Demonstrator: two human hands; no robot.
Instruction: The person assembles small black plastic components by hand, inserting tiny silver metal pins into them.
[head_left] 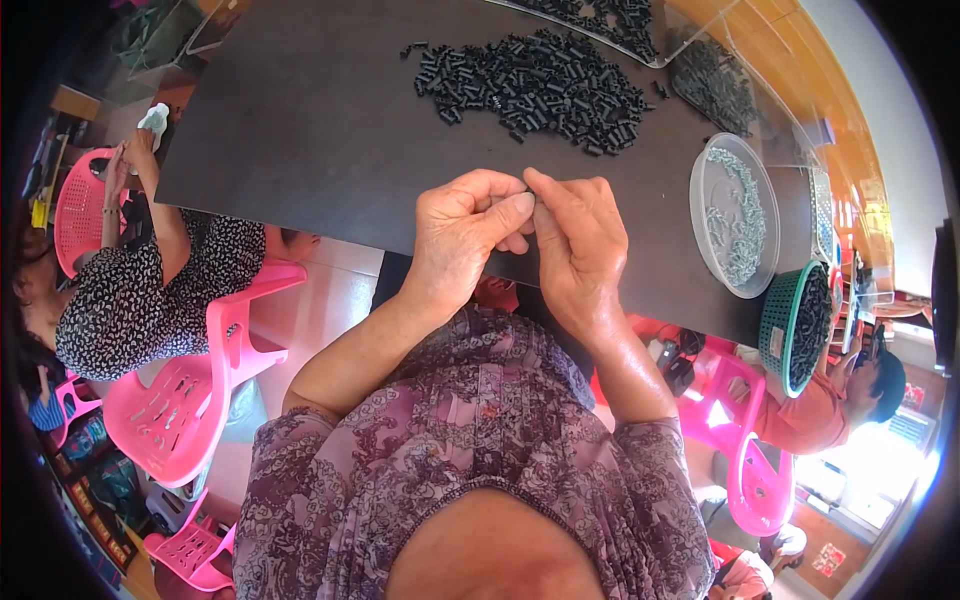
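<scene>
Over the front edge of the dark table (330, 130), my left hand (460, 235) and my right hand (583, 250) meet with their fingertips pinched together. A tiny dark bit shows between the fingertips, too small and covered to name. Beyond my hands lies a large heap of small black plastic pieces (540, 85), short and tube-like. To the right of my right hand stands a round, shallow, clear plastic dish (705, 225) with many small silvery pieces (745, 215) in it.
A green basket (775, 325) full of black pieces stands at the table's right corner. More black pieces lie in clear trays (715, 85) at the back right. Pink chairs (165, 410) stand to the left. One person (140, 280) sits at left, another (835, 395) at right.
</scene>
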